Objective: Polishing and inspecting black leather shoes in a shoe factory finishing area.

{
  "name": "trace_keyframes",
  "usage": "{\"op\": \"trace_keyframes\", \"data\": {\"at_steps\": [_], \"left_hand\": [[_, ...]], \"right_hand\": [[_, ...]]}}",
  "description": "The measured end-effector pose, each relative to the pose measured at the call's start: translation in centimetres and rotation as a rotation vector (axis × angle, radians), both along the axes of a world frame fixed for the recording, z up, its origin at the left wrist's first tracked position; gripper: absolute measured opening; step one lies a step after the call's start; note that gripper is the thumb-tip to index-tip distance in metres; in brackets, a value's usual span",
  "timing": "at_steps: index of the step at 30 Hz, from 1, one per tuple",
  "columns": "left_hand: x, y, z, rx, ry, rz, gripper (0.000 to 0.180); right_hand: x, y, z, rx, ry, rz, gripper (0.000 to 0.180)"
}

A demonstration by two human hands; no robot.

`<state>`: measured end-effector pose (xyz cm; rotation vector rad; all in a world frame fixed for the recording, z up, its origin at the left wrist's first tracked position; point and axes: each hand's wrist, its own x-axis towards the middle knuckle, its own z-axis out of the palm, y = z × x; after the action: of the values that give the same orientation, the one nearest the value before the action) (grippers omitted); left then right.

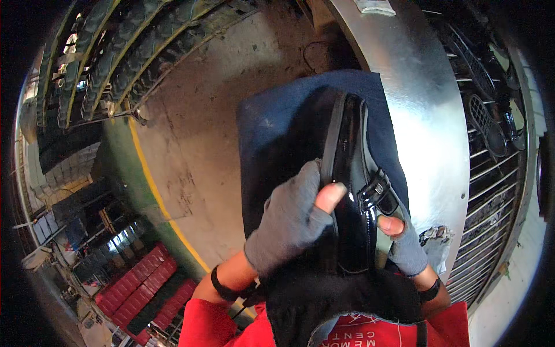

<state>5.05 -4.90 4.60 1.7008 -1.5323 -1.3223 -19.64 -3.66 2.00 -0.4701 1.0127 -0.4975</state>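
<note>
Both your hands are clamped on the black glossy shoe [351,173], which sits right of centre in the frame, toe up. Your left hand [292,217] (grey glove, thumb tip bare) has its thumb across the shoe's left side. Your right hand [407,248] has its thumb just below the buckled strap [378,191]; its other fingers are mostly hidden. Dark blue cloth [269,130] behind the shoe, shiny metal surface [425,133] to its right, wire rack [483,231] at right edge.
</note>
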Motion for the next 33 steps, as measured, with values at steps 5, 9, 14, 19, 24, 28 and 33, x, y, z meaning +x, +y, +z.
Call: {"op": "trace_keyframes", "data": {"at_steps": [5, 9, 14, 19, 24, 28, 33], "left_hand": [[-0.7, -0.3, 2.4, -0.131, -0.323, -0.12, 0.066], [1.4, -4.5, -1.1, -0.233, 0.16, 0.142, 0.048], [-1.8, -10.6, -2.7, -0.02, 0.276, -0.004, 0.032], [-1.9, -10.0, -3.3, -0.12, 0.357, 0.152, 0.031], [-3.9, -4.9, -2.9, -0.36, 0.363, 0.435, 0.045], [-3.9, -1.9, -1.3, -0.532, -0.081, 0.338, 0.045], [-1.5, -3.8, -1.8, -0.578, -0.033, 0.198, 0.059]], "right_hand": [[-2.7, 2.3, -1.6, -0.146, 0.396, 0.273, 0.089], [-0.7, 0.9, -0.7, -0.01, 0.218, 0.088, 0.082], [-0.8, 0.0, 0.3, -0.095, 0.183, 0.178, 0.079], [-0.6, 0.6, 0.3, -0.266, 0.345, 0.226, 0.076], [1.2, -0.2, 1.1, -0.097, 0.089, 0.027, 0.063], [1.7, 0.7, 1.6, -0.134, 0.094, -0.02, 0.059], [2.5, -0.9, -0.9, -0.19, 0.124, -0.037, 0.048]]}}
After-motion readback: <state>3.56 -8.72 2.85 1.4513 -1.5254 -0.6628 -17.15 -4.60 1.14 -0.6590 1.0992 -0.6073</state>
